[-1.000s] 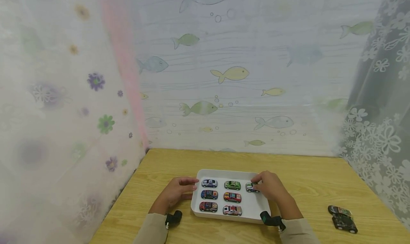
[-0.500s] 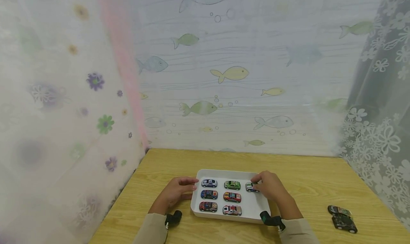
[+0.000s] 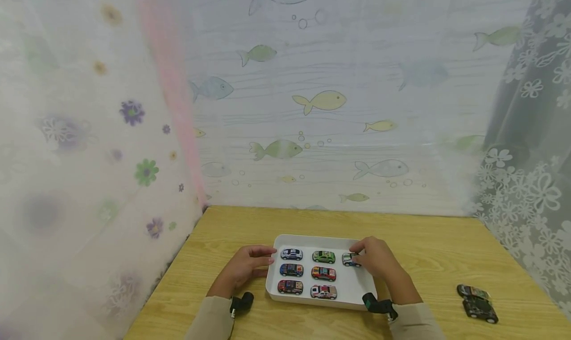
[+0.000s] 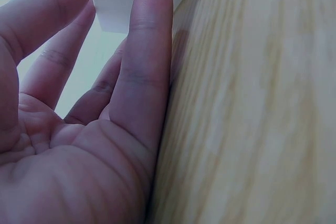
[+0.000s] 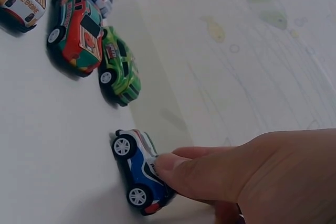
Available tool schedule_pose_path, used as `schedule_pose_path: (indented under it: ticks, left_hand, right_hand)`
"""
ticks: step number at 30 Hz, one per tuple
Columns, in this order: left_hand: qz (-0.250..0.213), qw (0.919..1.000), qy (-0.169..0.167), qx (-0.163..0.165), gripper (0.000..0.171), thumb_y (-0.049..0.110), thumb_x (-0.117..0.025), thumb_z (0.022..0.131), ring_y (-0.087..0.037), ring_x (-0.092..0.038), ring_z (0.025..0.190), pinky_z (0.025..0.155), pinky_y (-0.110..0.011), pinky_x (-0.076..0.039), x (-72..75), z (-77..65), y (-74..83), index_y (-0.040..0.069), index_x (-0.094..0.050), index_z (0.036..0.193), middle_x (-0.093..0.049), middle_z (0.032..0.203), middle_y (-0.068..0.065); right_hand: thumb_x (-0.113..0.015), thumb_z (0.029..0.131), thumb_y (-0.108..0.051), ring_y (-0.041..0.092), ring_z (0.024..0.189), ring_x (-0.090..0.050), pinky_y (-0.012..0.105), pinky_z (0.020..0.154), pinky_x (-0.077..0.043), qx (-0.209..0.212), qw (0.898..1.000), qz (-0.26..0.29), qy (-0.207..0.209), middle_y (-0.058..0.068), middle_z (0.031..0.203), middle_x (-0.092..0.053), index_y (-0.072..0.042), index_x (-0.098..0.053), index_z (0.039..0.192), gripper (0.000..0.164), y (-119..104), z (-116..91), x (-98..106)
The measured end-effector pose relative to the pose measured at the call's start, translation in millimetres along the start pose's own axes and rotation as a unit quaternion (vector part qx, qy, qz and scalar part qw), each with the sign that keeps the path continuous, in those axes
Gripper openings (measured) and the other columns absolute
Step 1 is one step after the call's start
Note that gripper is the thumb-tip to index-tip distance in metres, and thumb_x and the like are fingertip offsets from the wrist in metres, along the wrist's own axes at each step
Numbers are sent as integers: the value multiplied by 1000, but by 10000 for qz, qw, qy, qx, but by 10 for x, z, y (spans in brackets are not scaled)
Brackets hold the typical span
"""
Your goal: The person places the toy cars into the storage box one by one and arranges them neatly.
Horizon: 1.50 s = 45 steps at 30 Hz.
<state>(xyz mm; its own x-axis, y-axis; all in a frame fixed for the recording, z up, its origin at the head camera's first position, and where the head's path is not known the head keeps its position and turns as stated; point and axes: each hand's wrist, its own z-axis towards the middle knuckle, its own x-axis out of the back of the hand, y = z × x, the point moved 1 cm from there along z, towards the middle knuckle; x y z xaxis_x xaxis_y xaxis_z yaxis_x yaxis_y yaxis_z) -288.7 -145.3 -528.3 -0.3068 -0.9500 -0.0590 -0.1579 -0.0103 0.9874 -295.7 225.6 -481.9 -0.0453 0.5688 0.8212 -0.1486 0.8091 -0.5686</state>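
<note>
A white tray (image 3: 349,296) holds several small toy cars in columns. At its back right corner, my right hand (image 3: 379,260) pinches a white and blue toy car (image 5: 142,169) between thumb and fingers. That car's wheels face the tray floor in the right wrist view. Beside it stands a green toy car (image 3: 323,256), with a red and yellow toy car (image 3: 323,273) in front of that. My left hand (image 3: 245,266) is at the tray's left side, fingers extended and fingertips touching the tray wall (image 4: 113,19). Its palm shows in the left wrist view.
Two dark toy cars (image 3: 480,310) lie against each other on the wooden table (image 3: 424,241), right of the tray. A fish-patterned curtain (image 3: 321,171) hangs behind the table, and a flowered curtain (image 3: 89,191) hangs along the left side.
</note>
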Motion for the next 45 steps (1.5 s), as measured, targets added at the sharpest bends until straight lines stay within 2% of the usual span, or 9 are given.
schedule_pose_path:
  ticks: [11, 36, 39, 45]
  left_hand:
    - [11, 10000, -19, -57, 40, 13, -69, 88, -26, -63, 107, 84, -43, -57, 11, 4, -10, 1, -60, 126, -56, 129, -17]
    - [26, 10000, -3, 10, 39, 14, -70, 87, -25, -61, 110, 86, -42, -56, 35, 50, -49, 4, -62, 124, -58, 128, -13]
    - [61, 10000, -21, -19, 39, 14, -70, 87, -26, -61, 109, 85, -43, -56, 44, 62, -57, 4, -62, 124, -58, 128, -13]
    - [73, 9999, -72, -64, 38, 13, -68, 88, -26, -62, 109, 85, -43, -56, 41, 57, -55, 3, -61, 124, -57, 129, -14]
  right_hand:
    - [-72, 83, -9, 27, 104, -61, 48, 85, -52, 107, 9999, 16, 73, 4, 104, -69, -14, -75, 100, 18, 7, -7, -8]
    - [-70, 85, -15, 28, 107, -60, 50, 88, -51, 66, 9999, 78, 45, 4, 106, -69, -14, -75, 102, 17, -13, 2, -5]
    - [-70, 86, -17, 25, 101, -61, 46, 83, -53, 72, 9999, 85, 75, 3, 104, -69, -14, -75, 103, 18, -13, 0, 11]
    - [-68, 88, -20, 15, 83, -57, 29, 65, -52, -58, 9995, 300, 71, 0, 101, -68, -15, -74, 105, 18, 5, -7, 68]
